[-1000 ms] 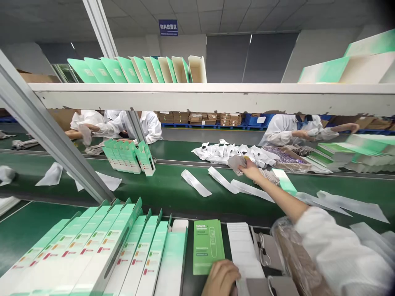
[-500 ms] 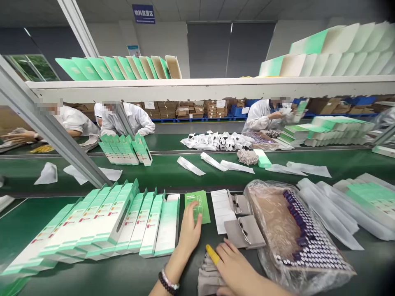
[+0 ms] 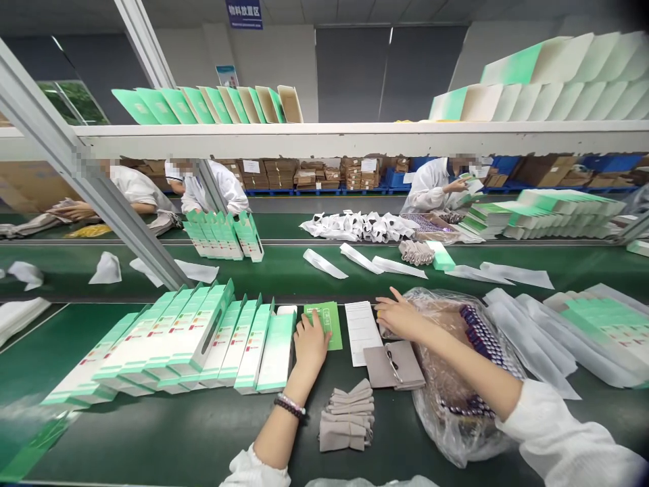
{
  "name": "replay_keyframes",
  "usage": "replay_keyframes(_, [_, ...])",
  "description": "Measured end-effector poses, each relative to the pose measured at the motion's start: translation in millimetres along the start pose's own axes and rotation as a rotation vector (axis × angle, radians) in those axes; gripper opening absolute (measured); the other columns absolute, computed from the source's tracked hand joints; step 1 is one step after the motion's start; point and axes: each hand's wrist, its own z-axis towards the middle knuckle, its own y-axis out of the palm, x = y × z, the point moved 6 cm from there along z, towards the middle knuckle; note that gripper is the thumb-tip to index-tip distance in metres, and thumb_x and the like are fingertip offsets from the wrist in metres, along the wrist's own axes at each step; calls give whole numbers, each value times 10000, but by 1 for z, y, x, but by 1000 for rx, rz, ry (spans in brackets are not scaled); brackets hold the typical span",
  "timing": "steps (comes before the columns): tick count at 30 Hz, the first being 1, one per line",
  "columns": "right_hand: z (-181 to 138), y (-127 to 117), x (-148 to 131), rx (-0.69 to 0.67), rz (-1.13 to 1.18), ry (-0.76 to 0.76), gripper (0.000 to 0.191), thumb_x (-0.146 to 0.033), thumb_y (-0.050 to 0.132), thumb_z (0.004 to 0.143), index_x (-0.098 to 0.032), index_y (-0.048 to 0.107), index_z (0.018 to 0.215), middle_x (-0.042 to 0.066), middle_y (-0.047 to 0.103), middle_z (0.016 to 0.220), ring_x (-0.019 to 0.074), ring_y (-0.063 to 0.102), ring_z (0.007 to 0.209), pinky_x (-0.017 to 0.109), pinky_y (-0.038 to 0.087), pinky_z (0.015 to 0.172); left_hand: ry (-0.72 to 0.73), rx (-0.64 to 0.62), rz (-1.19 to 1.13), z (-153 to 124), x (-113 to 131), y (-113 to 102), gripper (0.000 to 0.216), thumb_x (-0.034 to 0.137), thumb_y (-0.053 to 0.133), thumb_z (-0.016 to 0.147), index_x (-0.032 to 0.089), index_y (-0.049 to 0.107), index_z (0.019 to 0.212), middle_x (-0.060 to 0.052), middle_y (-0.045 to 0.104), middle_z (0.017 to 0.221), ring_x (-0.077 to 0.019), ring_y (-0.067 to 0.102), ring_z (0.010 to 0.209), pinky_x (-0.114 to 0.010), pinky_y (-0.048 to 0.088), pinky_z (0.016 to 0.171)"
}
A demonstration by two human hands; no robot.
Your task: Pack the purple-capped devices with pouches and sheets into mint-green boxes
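Note:
My left hand [image 3: 310,343] lies with its fingers apart on the lower left part of a green leaflet [image 3: 332,323], beside the row of boxes. My right hand [image 3: 401,316] reaches forward with fingers spread, over a grey pouch that it mostly hides; whether it touches the pouch I cannot tell. Just below that hand lies another grey pouch [image 3: 380,368] with a cord across it. A white printed sheet [image 3: 361,331] is between the leaflet and the pouches. Nearer me, a bundle of folded grey fabric pieces [image 3: 347,418] rests on the green work surface [image 3: 213,433].
Green-and-white boxes [image 3: 177,338] stand in a row at left. Under my right forearm is a plastic-wrapped tray of small dark cylinders [image 3: 487,338]. White sleeves [image 3: 537,338] lie at right. A shelf [image 3: 329,138] crosses above; co-workers sit beyond the belt [image 3: 274,260].
My right hand has left the grey fabric bundle and moved forward to the rear pouch. My left hand stays at the leaflet, and the whole view has shifted slightly.

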Motion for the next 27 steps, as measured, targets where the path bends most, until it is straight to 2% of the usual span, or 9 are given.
replay_keyframes(2, [-6, 7, 8, -38, -26, 16, 256, -177, 483, 954, -178, 730, 887, 106, 730, 1009, 266, 577, 1172, 539, 110, 1180, -11, -3, 21, 6, 0, -3, 761, 278, 668, 853, 31, 301, 1472, -333, 445, 1406, -452, 496, 1241, -523, 472, 933])
replay_keyframes(5, [-13, 18, 17, -85, -67, 68, 156, -148, 592, 875, -143, 712, 974, 170, 684, 1144, 301, 533, 1232, 520, 136, 1172, -18, -10, 21, 14, 1, -6, 858, 269, 702, 820, 15, 227, 1488, -307, 507, 1336, -429, 520, 1217, -477, 486, 912])
replay_keyframes(9, [-11, 33, 30, -145, -91, 169, 568, -207, 745, 758, -114, 565, 1289, 217, 660, 1172, 357, 525, 1229, 575, 118, 1152, -5, -39, -16, 20, 3, -11, 881, 229, 659, 838, 7, 128, 1504, -285, 530, 1295, -362, 596, 1142, -383, 521, 825])
replay_keyframes(12, [-3, 39, 42, -190, -81, 219, 729, -300, 795, 708, -99, 510, 1349, 207, 670, 1129, 362, 568, 1155, 590, 101, 1145, 26, -41, -21, 12, 13, -24, 810, 160, 583, 861, 4, 117, 1504, -309, 468, 1360, -394, 527, 1234, -450, 479, 922])
replay_keyframes(15, [4, 42, 51, -226, -44, 228, 690, -384, 827, 648, -86, 602, 1228, 220, 652, 1153, 383, 547, 1176, 571, 122, 1147, 136, -96, -45, -8, 36, -37, 598, 170, 469, 921, 63, 262, 1472, -267, 502, 1360, -398, 469, 1297, -511, 399, 1016])
replay_keyframes(19, [5, 39, 53, -229, 33, 228, 706, -382, 857, 588, -89, 614, 1182, 222, 646, 1170, 402, 530, 1188, 576, 115, 1146, 365, -382, -142, -45, 73, -33, 394, 368, 445, 959, 221, 509, 1319, -93, 728, 926, -307, 700, 897, -387, 519, 774])
replay_keyframes(21, [1, 36, 50, -205, 86, 231, 733, -328, 838, 622, -83, 558, 1253, 215, 663, 1150, 391, 554, 1162, 576, 105, 1146, 451, -514, -189, -59, 85, -27, 398, 455, 470, 939, 249, 565, 1266, -65, 744, 852, -297, 715, 821, -353, 521, 705])
replay_keyframes(23, [-6, 30, 49, -167, 152, 234, 624, -262, 746, 731, -82, 522, 1286, 205, 680, 1124, 360, 585, 1126, 558, 107, 1152, 496, -585, -236, -66, 91, -24, 404, 469, 452, 943, 242, 585, 1249, -84, 756, 923, -309, 718, 859, -358, 524, 709])
replay_keyframes(27, [-29, 7, 60, -71, 329, 256, 333, -231, 423, 933, -140, 549, 1227, 177, 662, 1184, 305, 589, 1126, 504, 245, 1125, 543, -597, -387, -70, 100, -34, 385, 398, 359, 995, 235, 537, 1295, -91, 711, 1175, -273, 680, 1037, -358, 522, 838])
